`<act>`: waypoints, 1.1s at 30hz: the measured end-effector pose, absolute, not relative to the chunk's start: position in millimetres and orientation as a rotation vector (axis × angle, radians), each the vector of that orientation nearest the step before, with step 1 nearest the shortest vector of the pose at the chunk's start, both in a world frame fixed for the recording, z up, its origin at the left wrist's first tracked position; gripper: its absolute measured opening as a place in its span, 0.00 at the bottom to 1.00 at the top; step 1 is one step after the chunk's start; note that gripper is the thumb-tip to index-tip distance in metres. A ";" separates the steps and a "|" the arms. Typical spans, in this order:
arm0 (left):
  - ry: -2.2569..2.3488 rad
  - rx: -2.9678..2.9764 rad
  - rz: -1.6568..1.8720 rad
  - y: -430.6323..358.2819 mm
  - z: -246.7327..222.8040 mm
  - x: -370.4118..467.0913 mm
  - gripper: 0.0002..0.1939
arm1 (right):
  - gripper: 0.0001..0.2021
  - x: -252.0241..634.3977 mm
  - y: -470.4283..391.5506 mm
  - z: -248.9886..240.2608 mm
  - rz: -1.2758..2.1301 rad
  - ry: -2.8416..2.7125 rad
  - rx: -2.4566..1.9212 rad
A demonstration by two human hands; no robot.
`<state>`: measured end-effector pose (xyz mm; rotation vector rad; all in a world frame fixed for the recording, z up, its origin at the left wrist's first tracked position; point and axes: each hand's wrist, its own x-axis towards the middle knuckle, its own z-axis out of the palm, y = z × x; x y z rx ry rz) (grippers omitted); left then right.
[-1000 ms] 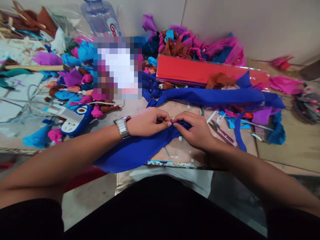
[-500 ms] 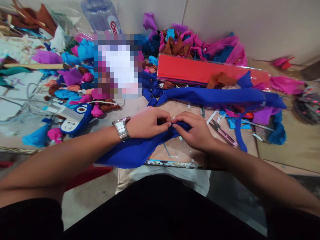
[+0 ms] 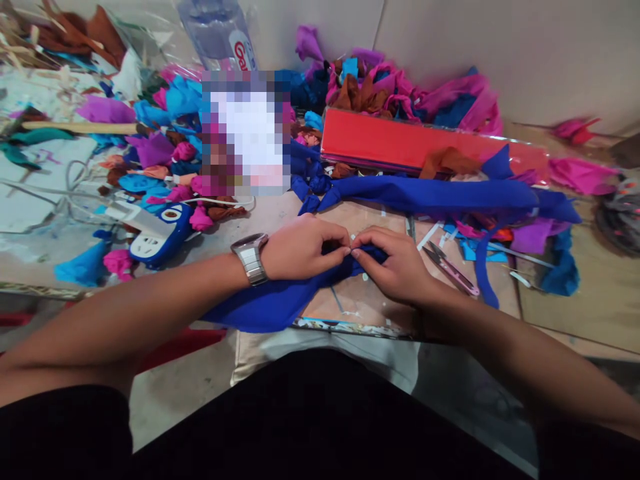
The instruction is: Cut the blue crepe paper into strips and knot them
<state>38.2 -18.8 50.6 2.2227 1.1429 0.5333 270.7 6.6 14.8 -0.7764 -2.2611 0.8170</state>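
A blue cloth [image 3: 265,307] hangs in folds under my hands, its lower corner draped over the table's front edge. My left hand [image 3: 305,248], with a metal watch [image 3: 251,260] at the wrist, pinches the gathered cloth between thumb and forefinger. From the other side my right hand [image 3: 393,261] grips the same bunched part, its thumb and forefinger meeting the left fingertips. Whatever small detail lies between the fingertips is hidden. Behind the hands lies a long folded strip of blue cloth [image 3: 435,193]. Thread snips [image 3: 450,269] with pink handles rest right of my right hand.
A blue and white power strip [image 3: 161,238] with cables sits at the left among colourful cloth pieces [image 3: 153,150]. Behind stand a plastic water bottle [image 3: 217,33] and a red flat package [image 3: 390,137]. A blurred patch [image 3: 247,133] covers something at the back. Cardboard [image 3: 575,300] lies at the right.
The whole view has shifted slightly, so things appear a little further right. Both hands keep their pinch on the blue cloth, with hardly any change between them.
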 end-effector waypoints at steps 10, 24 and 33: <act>1.186 2.374 0.485 -23.3 45.7 39.9 0.14 | 0.02 268.8 5.9 15.4 0.899 -2.306 -0.814; 1.174 2.454 0.391 -22.7 44.8 38.4 0.14 | 0.04 267.4 4.8 19.2 0.864 -2.351 -0.813; 1.150 2.276 0.376 -16.6 56.1 32.5 0.12 | 0.02 269.0 6.2 15.3 0.835 -2.305 -0.863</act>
